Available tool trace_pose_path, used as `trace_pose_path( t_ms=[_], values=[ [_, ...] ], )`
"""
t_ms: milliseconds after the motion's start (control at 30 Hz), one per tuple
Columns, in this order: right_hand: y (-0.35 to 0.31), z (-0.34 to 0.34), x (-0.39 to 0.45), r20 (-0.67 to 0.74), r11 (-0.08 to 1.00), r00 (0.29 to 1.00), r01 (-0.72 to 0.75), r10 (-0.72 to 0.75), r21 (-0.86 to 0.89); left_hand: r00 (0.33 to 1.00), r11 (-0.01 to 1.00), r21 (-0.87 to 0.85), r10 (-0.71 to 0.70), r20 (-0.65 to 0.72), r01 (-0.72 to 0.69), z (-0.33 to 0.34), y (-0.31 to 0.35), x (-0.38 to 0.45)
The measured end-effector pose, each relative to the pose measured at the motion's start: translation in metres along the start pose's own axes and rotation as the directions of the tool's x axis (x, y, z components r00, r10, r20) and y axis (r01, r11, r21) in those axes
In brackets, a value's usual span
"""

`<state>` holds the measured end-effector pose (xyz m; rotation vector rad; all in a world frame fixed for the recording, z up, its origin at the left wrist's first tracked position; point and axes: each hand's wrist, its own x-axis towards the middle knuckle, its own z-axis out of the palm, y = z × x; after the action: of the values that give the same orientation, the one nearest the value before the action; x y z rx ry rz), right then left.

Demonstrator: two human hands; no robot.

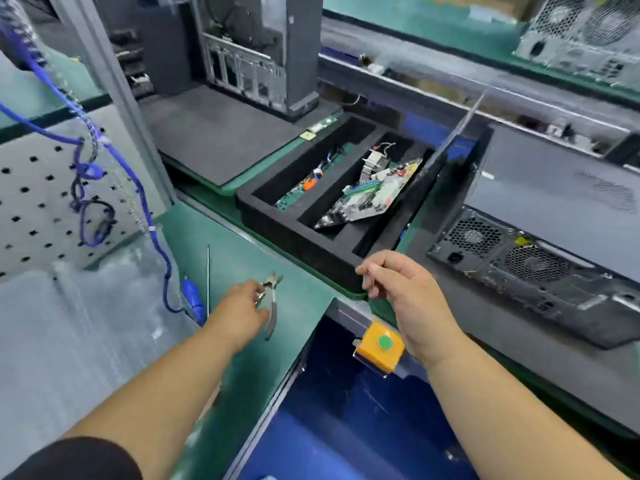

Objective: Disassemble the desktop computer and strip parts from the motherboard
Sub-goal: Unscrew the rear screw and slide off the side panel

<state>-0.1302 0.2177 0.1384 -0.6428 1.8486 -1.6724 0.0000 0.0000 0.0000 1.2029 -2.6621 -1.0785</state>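
1. Left hand (242,311) reaching out over the green worktop (221,237), grip closing on the handles of small cutting pliers (271,306); pliers lying with long axis running away from the person, nose pointing toward the far side, handles toward the near edge.
2. Right hand (407,292) hovering at the near corner of the black foam tray (311,251), fingers curled loosely together, thumb and forefinger nearly touching; cannot tell whether anything small is being pinched.
3. Motherboard (372,195) sitting tilted in the tray's middle slot, long axis running from near-left to far-right, far end raised.
4. Second circuit board (304,188) resting in the left slot, parallel to the first.
5. Desktop computer (540,244) lying on its side at right, rear fan grilles facing the person.
6. Another tower case (263,50) standing upright beyond a dark mat (214,133).
7. Yellow box with green button (380,346) sitting just beside the right wrist.
8. Blue cable (152,223) hanging at left, ending by a thin rod (208,282).
9. No writing or brand legible anywhere.
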Motion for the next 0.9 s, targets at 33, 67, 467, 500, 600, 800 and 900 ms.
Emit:
trace_pose_path(
  t_ms=[33,67,467,500,600,800,900],
  values=[
    [0.001,0.003,0.002,-0.019,1.000,1.000,0.003,-0.003,-0.010,1.000,0.995,0.096,-0.010,0.027,0.007,0.001,-0.002,0.005],
    [0.002,0.005,0.004,-0.043,1.000,0.999,-0.022,0.021,-0.018,0.999,0.981,0.192,-0.014,0.032,0.008,0.001,-0.004,0.009],
    [0.015,0.010,0.009,-0.085,0.996,0.995,-0.065,0.060,-0.058,0.982,0.768,0.639,-0.136,0.129,0.022,0.023,-0.020,0.027],
    [0.016,0.008,0.009,-0.078,0.996,0.995,-0.067,0.062,-0.062,0.982,0.770,0.638,-0.140,0.129,0.026,0.023,-0.020,0.027],
    [0.014,0.000,0.009,-0.041,0.996,0.998,-0.056,0.053,-0.068,0.989,0.817,0.576,-0.112,0.096,0.037,0.019,-0.017,0.027],
    [0.009,-0.026,0.005,-0.031,0.999,0.998,-0.049,0.048,-0.018,0.999,0.984,0.178,-0.009,-0.043,0.016,0.001,0.036,0.016],
    [0.006,-0.045,0.001,-0.039,0.998,0.997,-0.066,0.066,0.008,0.996,0.993,-0.084,0.080,-0.034,-0.083,-0.002,0.079,0.007]
  ],
)
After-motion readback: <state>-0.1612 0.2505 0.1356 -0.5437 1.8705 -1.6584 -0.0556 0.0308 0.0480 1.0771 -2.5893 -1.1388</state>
